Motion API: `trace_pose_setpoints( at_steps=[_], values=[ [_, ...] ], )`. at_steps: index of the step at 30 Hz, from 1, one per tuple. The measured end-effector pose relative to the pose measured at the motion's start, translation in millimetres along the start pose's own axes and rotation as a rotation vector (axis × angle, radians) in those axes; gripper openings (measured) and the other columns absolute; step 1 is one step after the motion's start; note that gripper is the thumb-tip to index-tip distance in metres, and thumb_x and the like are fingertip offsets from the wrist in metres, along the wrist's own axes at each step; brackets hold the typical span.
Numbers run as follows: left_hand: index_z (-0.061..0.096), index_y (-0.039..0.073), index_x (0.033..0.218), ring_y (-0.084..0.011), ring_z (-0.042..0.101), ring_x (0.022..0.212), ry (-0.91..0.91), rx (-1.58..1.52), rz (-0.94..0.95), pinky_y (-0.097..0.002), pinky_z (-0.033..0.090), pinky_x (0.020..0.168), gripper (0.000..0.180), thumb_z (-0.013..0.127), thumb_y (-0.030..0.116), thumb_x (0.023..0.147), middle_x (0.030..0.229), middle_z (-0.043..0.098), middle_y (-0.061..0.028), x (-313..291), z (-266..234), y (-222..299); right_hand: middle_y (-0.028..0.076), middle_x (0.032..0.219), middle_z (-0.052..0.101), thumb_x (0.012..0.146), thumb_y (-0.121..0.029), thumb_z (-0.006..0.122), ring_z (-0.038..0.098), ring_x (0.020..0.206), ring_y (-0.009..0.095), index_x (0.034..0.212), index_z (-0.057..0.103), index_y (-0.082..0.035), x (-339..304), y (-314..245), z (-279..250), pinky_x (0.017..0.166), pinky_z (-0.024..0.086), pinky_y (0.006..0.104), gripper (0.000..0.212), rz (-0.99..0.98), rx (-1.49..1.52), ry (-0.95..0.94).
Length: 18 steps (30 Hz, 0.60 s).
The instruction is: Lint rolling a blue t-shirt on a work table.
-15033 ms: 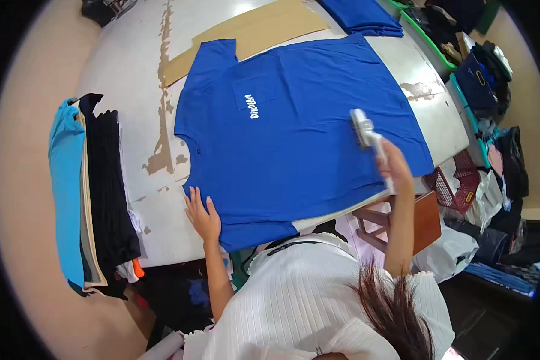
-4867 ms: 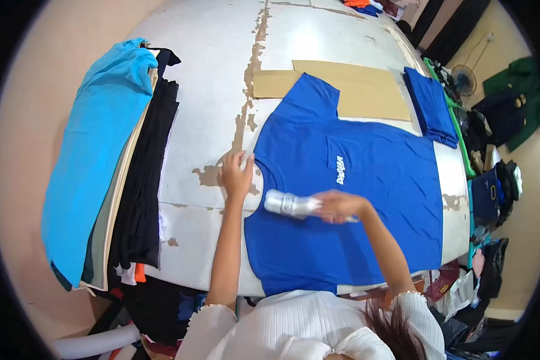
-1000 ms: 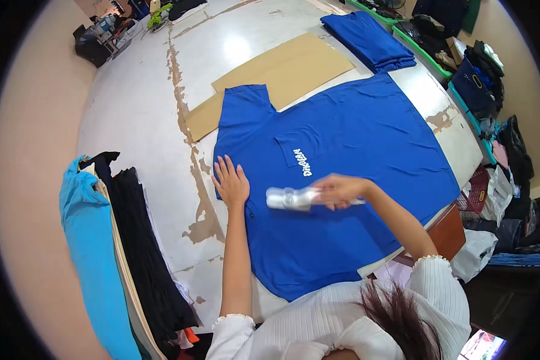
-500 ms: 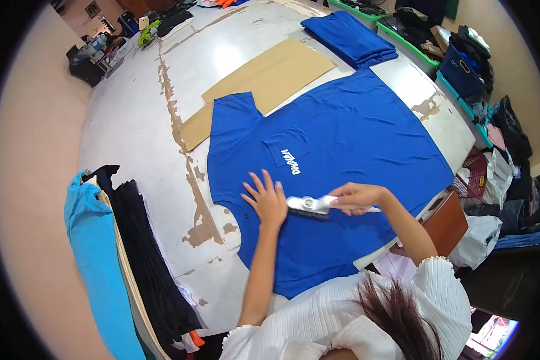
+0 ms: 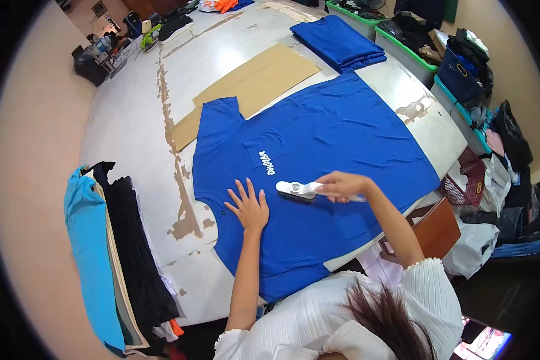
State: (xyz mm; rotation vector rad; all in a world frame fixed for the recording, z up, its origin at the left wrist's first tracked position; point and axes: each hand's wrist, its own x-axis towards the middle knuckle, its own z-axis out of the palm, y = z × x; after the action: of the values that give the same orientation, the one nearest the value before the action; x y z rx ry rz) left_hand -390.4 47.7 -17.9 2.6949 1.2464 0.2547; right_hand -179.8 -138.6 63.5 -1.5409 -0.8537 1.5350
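A blue T-shirt (image 5: pixel 336 132) with a chest pocket and white lettering lies spread across the white table. My left hand (image 5: pixel 249 207) rests flat near its collar, fingers spread. In my right hand (image 5: pixel 341 187) is the handle of a white brush (image 5: pixel 296 189) with dark bristles. The brush head is over the shirt's chest, right of my left hand; whether the bristles touch the cloth I cannot tell. Under the far sleeve and side of the shirt lies a tan cardboard sheet (image 5: pixel 255 78).
A folded stack of blue shirts (image 5: pixel 338 43) sits at the far edge. Black and light-blue garments (image 5: pixel 93 252) hang along the left edge. Bins of clothes (image 5: pixel 405 51), a maroon basket (image 5: pixel 465 177) and a brown wooden chair (image 5: pixel 435 228) stand at the right. The tabletop (image 5: pixel 123 132) has peeling patches.
My right hand and the brush have moved slightly up and away from my left hand, widening the gap. The whole view has shifted, so the shirt appears further left.
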Motion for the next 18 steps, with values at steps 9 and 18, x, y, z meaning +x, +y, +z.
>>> trace_pose_setpoints(
  at_steps=[9, 18],
  values=[
    [0.025, 0.004, 0.136, -0.0426, 0.011, 0.130, 0.045, -0.022, -0.094, -0.0553, 0.008, 0.103, 0.060, 0.036, 0.041, 0.090, 0.142, 0.013, -0.0231, -12.3, 2.9, 30.4, 0.004, 0.057, 0.049, 0.089, -0.019, 0.046, 0.045, 0.038, 0.011, 0.095, 0.048, -0.008, 67.7, 10.8, -111.3, 0.031, 0.037, 0.0267, 0.012, -0.485, 0.555, 1.098],
    [0.029, 0.001, 0.133, -0.0353, 0.018, 0.131, -0.063, -0.163, 0.299, -0.0526, 0.012, 0.103, 0.067, 0.042, 0.046, 0.085, 0.140, 0.020, -0.0224, -94.2, 19.8, 215.7, 0.005, 0.059, 0.053, 0.088, -0.025, 0.048, 0.046, 0.039, 0.011, 0.095, 0.051, -0.007, 56.8, 12.2, -114.7, 0.034, 0.038, 0.0249, 0.020, -0.250, 0.297, 0.406]
  ],
)
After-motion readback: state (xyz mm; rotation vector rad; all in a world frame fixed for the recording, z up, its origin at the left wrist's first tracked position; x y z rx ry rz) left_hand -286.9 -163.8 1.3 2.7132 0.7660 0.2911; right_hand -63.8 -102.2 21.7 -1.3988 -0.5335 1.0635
